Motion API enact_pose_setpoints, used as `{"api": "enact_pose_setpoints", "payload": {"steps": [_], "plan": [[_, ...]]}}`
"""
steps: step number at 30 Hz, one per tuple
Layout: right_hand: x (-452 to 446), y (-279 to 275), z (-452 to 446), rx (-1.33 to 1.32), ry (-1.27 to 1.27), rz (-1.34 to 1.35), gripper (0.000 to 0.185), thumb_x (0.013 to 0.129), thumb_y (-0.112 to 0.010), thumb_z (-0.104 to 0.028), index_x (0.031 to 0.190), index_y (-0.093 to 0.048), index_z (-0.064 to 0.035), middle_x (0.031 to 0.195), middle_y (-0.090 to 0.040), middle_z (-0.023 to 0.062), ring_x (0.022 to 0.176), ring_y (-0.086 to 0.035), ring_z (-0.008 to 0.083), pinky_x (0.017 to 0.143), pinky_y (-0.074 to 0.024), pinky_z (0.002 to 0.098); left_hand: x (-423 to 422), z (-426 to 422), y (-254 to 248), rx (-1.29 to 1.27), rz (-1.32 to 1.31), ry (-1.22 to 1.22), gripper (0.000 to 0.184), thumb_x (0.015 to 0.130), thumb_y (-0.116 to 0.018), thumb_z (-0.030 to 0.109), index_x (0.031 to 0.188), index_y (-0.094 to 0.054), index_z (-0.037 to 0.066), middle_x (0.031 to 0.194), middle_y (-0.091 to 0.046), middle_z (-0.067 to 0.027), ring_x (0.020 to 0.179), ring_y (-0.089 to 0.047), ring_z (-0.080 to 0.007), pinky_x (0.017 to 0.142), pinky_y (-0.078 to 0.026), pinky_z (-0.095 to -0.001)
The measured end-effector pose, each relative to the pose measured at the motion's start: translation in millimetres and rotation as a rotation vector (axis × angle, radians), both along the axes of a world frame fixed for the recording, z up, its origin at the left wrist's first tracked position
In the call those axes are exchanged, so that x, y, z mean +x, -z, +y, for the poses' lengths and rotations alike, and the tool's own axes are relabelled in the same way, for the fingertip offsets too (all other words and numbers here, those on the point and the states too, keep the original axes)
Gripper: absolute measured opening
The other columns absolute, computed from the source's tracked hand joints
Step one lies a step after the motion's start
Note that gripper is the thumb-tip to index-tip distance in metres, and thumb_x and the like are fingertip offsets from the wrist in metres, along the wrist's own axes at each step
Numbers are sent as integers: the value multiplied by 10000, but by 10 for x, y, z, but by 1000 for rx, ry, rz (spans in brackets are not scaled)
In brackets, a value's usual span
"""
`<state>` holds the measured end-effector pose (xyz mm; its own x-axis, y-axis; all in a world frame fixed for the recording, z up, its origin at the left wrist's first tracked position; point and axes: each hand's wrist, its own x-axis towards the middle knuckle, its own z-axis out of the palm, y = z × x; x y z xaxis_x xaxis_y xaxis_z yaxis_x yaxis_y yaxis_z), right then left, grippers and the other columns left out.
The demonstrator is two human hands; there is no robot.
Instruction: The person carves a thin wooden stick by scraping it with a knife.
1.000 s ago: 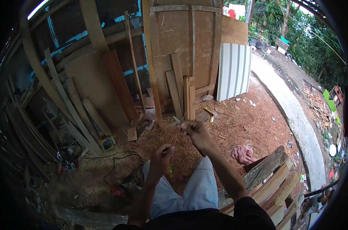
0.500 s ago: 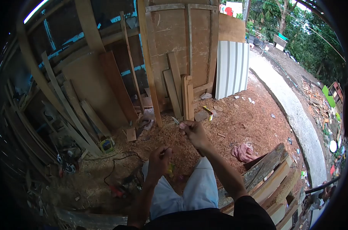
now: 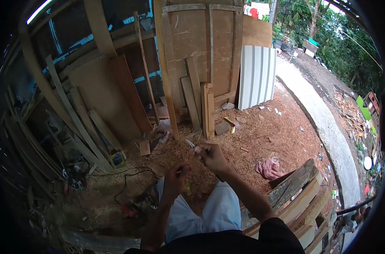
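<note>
My right hand (image 3: 211,157) is closed on a small, pale, pointed thing (image 3: 190,143) that sticks out from the fingertips toward the upper left. It looks like a short blade, but it is too small to name surely. Lower and to the left, my left hand (image 3: 176,177) is held with fingers curled together above my left knee. Whatever it may hold is too small to make out. The two hands are apart, over my light blue trousers (image 3: 220,207) and the shavings on the ground.
Wooden boards (image 3: 207,110) lean on the panel wall ahead. A white corrugated sheet (image 3: 257,78) stands right of them. A pink cloth (image 3: 268,168) lies on the shavings, near stacked planks (image 3: 300,199). A cable and a red tool (image 3: 129,210) are at lower left.
My right hand has moved slightly down and left, with the small pale thing still in its fingers. My left hand has stayed nearly in place.
</note>
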<state>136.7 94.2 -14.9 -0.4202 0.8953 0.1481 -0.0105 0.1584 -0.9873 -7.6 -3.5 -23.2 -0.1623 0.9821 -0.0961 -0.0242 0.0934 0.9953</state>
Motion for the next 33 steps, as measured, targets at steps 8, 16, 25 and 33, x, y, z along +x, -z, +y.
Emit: {"api": "enact_pose_setpoints", "payload": {"steps": [8,16,25,33], "plan": [[233,-20,321,-127,267,136,277,927,-523,-275,811,-608,-39,610,-504,-26,463,-404,39,427,-316,205,-71,-45,74,-5,18,14,130,901,-545,146,881,-606,33,763,-609,-8,599,-501,-35,510,-402,-203],[140,-313,-113,-83,-88,-2,170,916,-539,-200,855,-616,-61,644,-559,-8,458,-380,26,420,-282,182,-31,-84,6,159,140,-50,110,875,-580,127,861,-598,19,691,-576,-3,547,-490,-45,478,-394,-224],[135,-447,-167,-283,-55,-5,162,900,-551,-158,865,-631,-20,626,-568,2,456,-406,28,420,-300,180,10,-101,-158,330,434,-53,97,867,-579,98,843,-585,4,641,-559,-51,556,-517,-74,499,-400,-242],[215,-477,-129,-232,-10,41,136,889,-562,-142,852,-626,-28,646,-581,16,466,-419,27,417,-304,173,51,-94,-176,446,510,-100,124,876,-567,118,827,-576,4,626,-539,-79,538,-532,-131,495,-400,-274]]}}
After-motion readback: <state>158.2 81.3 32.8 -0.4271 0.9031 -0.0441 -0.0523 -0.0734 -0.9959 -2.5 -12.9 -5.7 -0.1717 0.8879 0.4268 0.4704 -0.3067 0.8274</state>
